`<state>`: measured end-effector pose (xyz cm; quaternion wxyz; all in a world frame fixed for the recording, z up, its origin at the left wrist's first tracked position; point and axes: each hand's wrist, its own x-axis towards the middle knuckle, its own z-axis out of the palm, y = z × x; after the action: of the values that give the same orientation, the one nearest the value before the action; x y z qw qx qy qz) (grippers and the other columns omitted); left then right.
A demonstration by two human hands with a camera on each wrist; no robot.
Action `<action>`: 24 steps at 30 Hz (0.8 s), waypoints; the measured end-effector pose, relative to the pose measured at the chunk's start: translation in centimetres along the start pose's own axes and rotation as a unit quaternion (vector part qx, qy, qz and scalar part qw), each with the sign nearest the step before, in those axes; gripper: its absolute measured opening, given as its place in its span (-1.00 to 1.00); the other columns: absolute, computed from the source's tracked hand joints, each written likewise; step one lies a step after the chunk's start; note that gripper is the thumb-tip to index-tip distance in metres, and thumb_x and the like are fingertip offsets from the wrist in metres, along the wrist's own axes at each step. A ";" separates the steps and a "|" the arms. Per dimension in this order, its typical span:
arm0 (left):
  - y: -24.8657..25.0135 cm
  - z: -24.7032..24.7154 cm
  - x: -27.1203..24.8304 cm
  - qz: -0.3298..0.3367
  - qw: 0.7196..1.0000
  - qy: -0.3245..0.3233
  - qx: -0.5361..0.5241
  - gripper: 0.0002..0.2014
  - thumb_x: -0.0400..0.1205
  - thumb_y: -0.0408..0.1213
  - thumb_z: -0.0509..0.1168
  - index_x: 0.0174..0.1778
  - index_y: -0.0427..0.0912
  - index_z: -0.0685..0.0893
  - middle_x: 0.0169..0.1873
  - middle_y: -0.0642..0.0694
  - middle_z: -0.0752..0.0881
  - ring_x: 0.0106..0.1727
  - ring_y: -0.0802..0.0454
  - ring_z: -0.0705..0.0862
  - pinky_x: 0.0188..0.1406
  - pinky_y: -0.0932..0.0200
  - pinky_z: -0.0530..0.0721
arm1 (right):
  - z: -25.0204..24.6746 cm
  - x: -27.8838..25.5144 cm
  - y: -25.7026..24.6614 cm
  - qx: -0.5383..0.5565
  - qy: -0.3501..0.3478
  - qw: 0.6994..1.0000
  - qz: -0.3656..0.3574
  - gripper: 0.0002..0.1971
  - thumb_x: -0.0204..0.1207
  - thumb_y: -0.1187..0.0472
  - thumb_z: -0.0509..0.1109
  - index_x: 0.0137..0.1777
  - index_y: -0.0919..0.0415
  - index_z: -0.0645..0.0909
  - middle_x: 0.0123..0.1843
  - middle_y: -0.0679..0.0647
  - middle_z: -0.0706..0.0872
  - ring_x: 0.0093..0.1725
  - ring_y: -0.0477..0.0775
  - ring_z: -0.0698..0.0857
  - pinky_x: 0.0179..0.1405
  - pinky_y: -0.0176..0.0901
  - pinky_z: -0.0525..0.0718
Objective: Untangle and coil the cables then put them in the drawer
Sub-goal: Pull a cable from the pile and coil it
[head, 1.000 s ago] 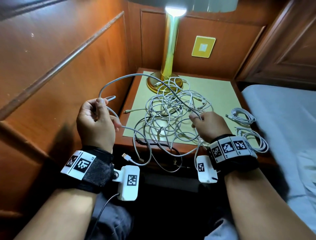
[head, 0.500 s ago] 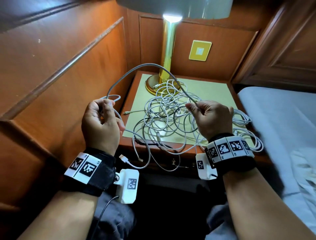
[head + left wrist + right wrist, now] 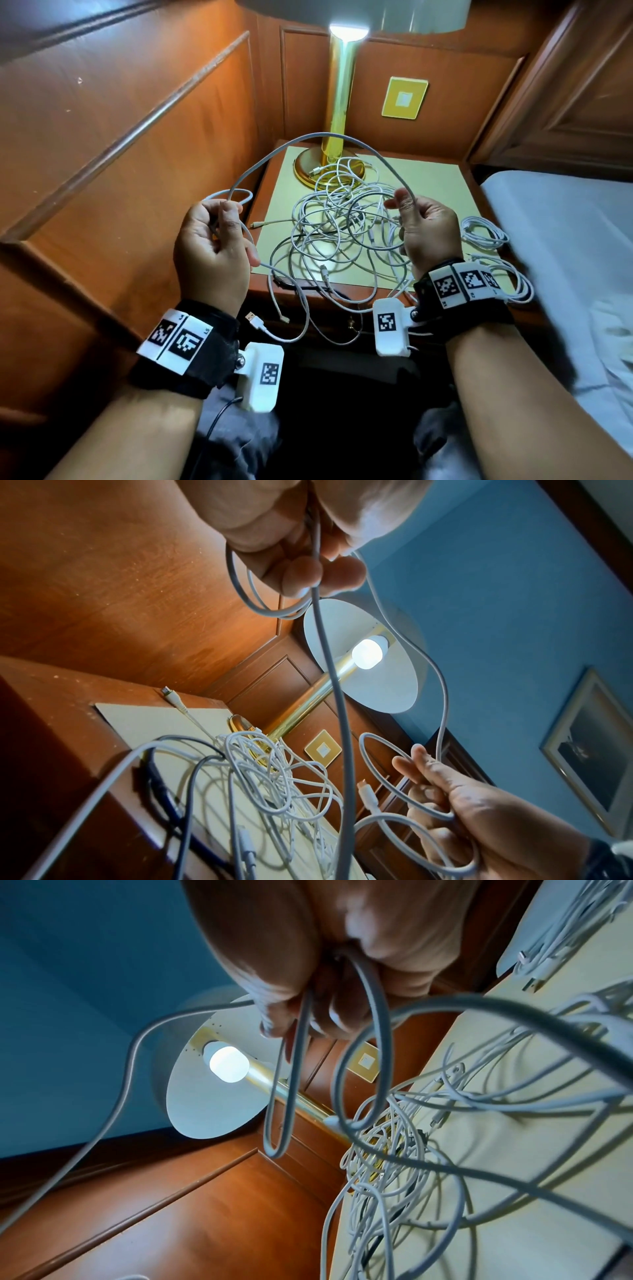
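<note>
A pale grey cable (image 3: 322,135) arches between my two hands above the nightstand (image 3: 431,178). My left hand (image 3: 226,219) grips a small coil of it, with loops (image 3: 260,607) hanging from the fingers and a USB plug (image 3: 255,320) dangling below. My right hand (image 3: 400,205) pinches the same cable, and a loop (image 3: 277,1123) hangs from its fingers. A tangle of white cables (image 3: 346,222) lies on the cream mat under the hands and spills over the front edge. The drawer front with a small knob (image 3: 351,322) sits below, mostly in shadow.
A brass lamp (image 3: 339,102) stands at the back of the nightstand, its base touched by the tangle. Two coiled white cables (image 3: 483,233) (image 3: 513,284) lie at the right edge. A wood-panelled wall (image 3: 137,137) is on the left, a bed (image 3: 565,257) on the right.
My right hand rose off the tangle, lifting the grey cable. Both hands moved up and the arch between them stands higher. The left hand's grip has not changed.
</note>
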<state>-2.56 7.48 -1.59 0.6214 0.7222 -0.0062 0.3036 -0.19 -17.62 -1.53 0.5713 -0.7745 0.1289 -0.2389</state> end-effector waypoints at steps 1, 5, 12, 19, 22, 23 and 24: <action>-0.1 0.1 -0.2 0.000 1.000 -0.003 -0.001 -0.82 0.81 -0.15 0.18 0.03 -0.18 0.59 -0.55 -0.08 0.56 -0.63 0.06 0.59 -0.50 0.15 0.58 | 0.1 0.1 0.2 0.004 0.000 1.000 0.011 -0.67 0.64 -0.14 0.37 -0.19 0.06 0.78 -0.68 -0.27 0.49 -0.62 -0.28 0.45 -0.40 -0.22 0.38; -0.3 0.4 -0.5 0.002 1.000 -0.016 0.003 -0.83 0.81 -0.15 0.19 0.02 -0.17 0.58 -0.52 -0.13 0.59 -0.64 0.06 0.60 -0.51 0.16 0.59 | 0.3 0.2 0.7 0.016 -0.028 0.995 0.096 -0.63 0.63 -0.14 0.39 -0.24 0.11 0.78 -0.60 -0.01 0.36 -0.64 -0.02 0.26 -0.58 -0.23 0.26; -0.6 0.9 -0.8 0.002 0.998 -0.057 0.027 -0.82 0.80 -0.16 0.22 0.01 -0.18 0.60 -0.60 -0.08 0.63 -0.64 0.10 0.62 -0.51 0.24 0.57 | 0.7 0.4 0.0 0.023 -0.036 0.981 0.191 -0.62 0.74 -0.01 0.27 -0.22 0.21 0.67 -0.45 0.05 0.49 -0.60 -0.02 0.38 -0.63 -0.24 0.35; -0.1 1.3 -1.2 0.017 0.995 -0.090 0.047 -0.82 0.78 -0.11 0.24 -0.01 -0.14 0.62 -0.61 -0.01 0.64 -0.59 0.10 0.70 -0.55 0.22 0.64 | -0.2 0.5 -0.9 0.184 -0.062 0.921 0.336 -0.72 0.76 0.06 0.26 -0.09 0.26 0.54 -0.35 0.03 0.46 -0.67 -0.17 0.39 -0.76 -0.39 0.29; -0.3 1.3 -1.2 0.027 0.994 -0.096 0.051 -0.80 0.77 -0.05 0.23 -0.01 -0.09 0.62 -0.52 0.02 0.70 -0.57 0.07 0.72 -0.50 0.17 0.65 | -0.7 0.4 -1.2 0.236 -0.057 0.890 0.385 -0.73 0.72 0.07 0.32 -0.10 0.28 0.54 -0.30 0.08 0.50 -0.66 -0.15 0.46 -0.74 -0.39 0.46; -0.3 1.3 -1.2 0.030 0.993 -0.098 0.053 -0.79 0.77 -0.04 0.22 -0.01 -0.09 0.62 -0.49 0.03 0.71 -0.56 0.07 0.72 -0.48 0.17 0.65 | -0.7 0.3 -1.2 0.233 -0.058 0.888 0.392 -0.73 0.71 0.07 0.33 -0.08 0.29 0.55 -0.27 0.11 0.50 -0.62 -0.12 0.49 -0.72 -0.38 0.52; -0.3 1.3 -1.2 0.032 0.993 -0.098 0.056 -0.78 0.77 -0.03 0.22 -0.01 -0.10 0.63 -0.48 0.04 0.72 -0.55 0.08 0.73 -0.47 0.17 0.65 | -0.8 0.3 -1.3 0.231 -0.061 0.886 0.396 -0.73 0.71 0.06 0.34 -0.06 0.29 0.55 -0.24 0.12 0.50 -0.57 -0.10 0.51 -0.70 -0.37 0.56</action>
<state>-2.88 5.95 -2.44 0.5668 0.7814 -0.0733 0.2505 -0.49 -18.01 -0.06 0.7882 -0.5178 0.3312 0.0322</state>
